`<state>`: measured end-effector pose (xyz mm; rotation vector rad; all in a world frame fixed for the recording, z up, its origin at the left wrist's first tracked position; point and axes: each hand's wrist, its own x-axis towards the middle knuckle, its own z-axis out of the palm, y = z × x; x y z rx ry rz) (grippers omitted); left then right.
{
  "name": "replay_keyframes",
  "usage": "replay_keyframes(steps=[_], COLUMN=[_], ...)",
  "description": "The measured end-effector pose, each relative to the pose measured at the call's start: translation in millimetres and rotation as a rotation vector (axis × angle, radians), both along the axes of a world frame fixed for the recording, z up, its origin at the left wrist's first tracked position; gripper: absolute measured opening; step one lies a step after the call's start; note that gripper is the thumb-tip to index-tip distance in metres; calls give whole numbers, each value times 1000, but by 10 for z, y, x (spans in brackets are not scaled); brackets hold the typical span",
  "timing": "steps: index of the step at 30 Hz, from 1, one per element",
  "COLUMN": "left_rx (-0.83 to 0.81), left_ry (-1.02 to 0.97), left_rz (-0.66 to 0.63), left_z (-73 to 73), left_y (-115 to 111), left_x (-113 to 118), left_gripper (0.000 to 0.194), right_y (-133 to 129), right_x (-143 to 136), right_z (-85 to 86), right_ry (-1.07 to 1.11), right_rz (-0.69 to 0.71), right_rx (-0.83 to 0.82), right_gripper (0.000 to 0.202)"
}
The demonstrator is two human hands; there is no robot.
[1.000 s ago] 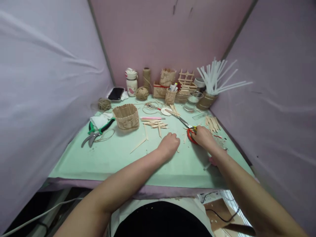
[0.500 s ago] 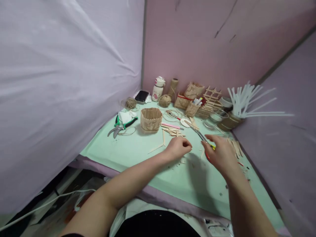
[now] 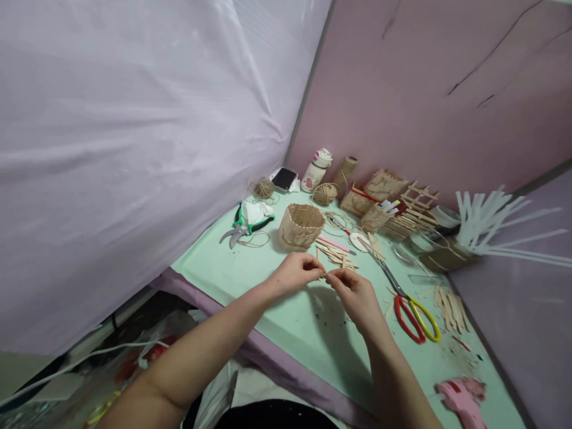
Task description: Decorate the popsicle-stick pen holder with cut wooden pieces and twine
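Observation:
My left hand [image 3: 297, 273] and my right hand [image 3: 356, 293] meet above the table, fingertips pinched together. A tiny pale bit seems to be between them, too small to name. Just beyond my left hand stands a basket of wooden pieces [image 3: 298, 231]. Thin wooden sticks [image 3: 336, 255] lie in a pile behind my fingers, with a pink pen [image 3: 333, 243] alongside. To the right of my right hand, scissors [image 3: 409, 304] with one red and one yellow handle rest on the table.
Green-handled pruning shears [image 3: 243, 229] lie at left. Twine balls [image 3: 325, 193], a bottle [image 3: 318, 170] and a phone [image 3: 284, 179] stand at the back. White glue sticks [image 3: 482, 220] fill a holder at right. A pink glue gun [image 3: 462, 400] lies at front right.
My right hand has let go of the scissors, which now lie on the table. It has moved left to meet my left hand at the fingertips. The view has turned.

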<state>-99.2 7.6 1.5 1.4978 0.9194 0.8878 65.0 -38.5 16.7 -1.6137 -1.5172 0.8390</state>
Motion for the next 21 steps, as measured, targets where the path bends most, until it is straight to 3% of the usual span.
replay_keyframes(steps=[9,17,21], left_rx=[-37,-335,-310], left_ry=[-45,-247,-310], left_rz=[20,84,84], left_z=[-113,-16,-50], left_y=[1,-53,-36], left_x=[-53,-97,-116], left_gripper=[18,25,26], right_y=[24,46,74], right_x=[-103,-220,-280], right_z=[-62,-43,-62], right_ry=[61,193,207], right_rz=[-5,-46,-28], right_rx=[-22,-119,-129], right_gripper=[37,35,35])
